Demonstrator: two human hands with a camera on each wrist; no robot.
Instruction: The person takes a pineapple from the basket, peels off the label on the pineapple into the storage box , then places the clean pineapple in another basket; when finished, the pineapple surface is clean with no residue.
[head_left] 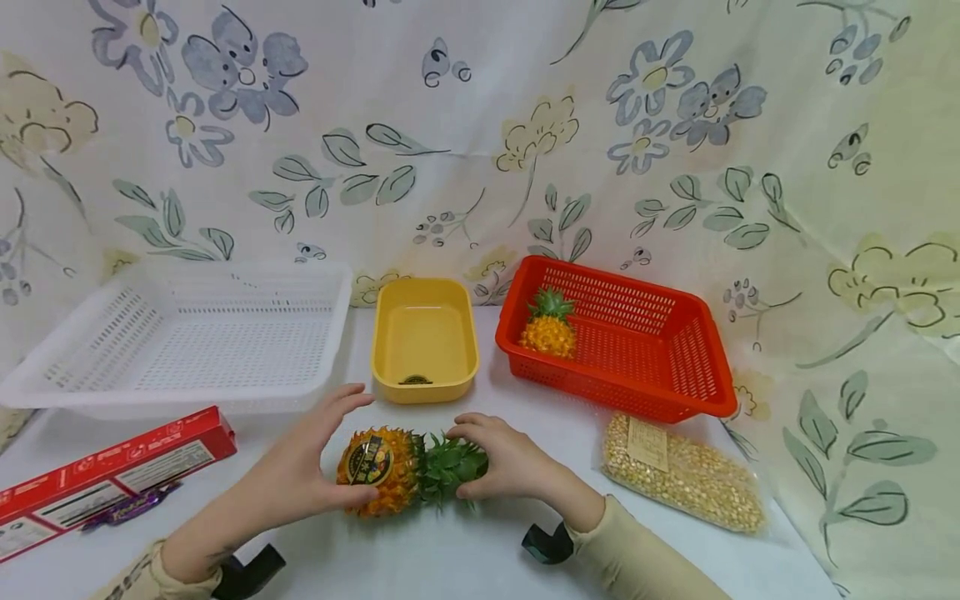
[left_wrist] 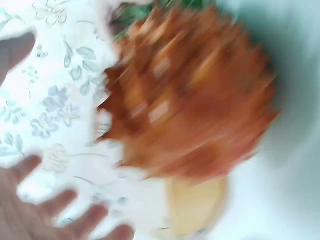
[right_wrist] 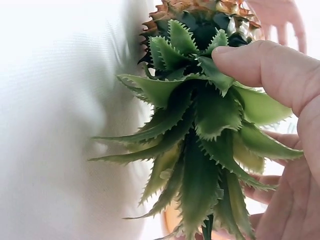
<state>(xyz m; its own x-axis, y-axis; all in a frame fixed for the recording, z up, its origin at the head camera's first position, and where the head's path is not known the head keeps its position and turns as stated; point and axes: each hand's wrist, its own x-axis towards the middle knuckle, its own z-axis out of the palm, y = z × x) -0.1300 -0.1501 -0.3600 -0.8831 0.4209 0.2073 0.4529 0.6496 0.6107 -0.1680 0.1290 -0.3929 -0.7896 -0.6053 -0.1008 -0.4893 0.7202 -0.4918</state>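
Observation:
A small pineapple (head_left: 399, 487) lies on its side on the white cloth, its leafy crown (head_left: 450, 471) pointing right. A round dark label (head_left: 370, 461) is stuck on its fruit. My left hand (head_left: 307, 467) is spread around the fruit's left end, thumb in front and fingers behind. In the left wrist view, that hand's fingers (left_wrist: 55, 212) stand apart from the blurred fruit (left_wrist: 190, 100). At the other end my right hand (head_left: 506, 457) curls round the crown. The right wrist view has its thumb (right_wrist: 260, 62) on the leaves (right_wrist: 210, 120), the fingers partly hidden behind.
Along the back stand a white basket (head_left: 225, 392), a yellow tub (head_left: 423, 390) and a red basket (head_left: 600, 385) holding another pineapple (head_left: 550, 333). A bag of yellow kernels (head_left: 697, 483) lies right. A red box (head_left: 187, 433) and a purple wrapped item (head_left: 135, 506) lie left.

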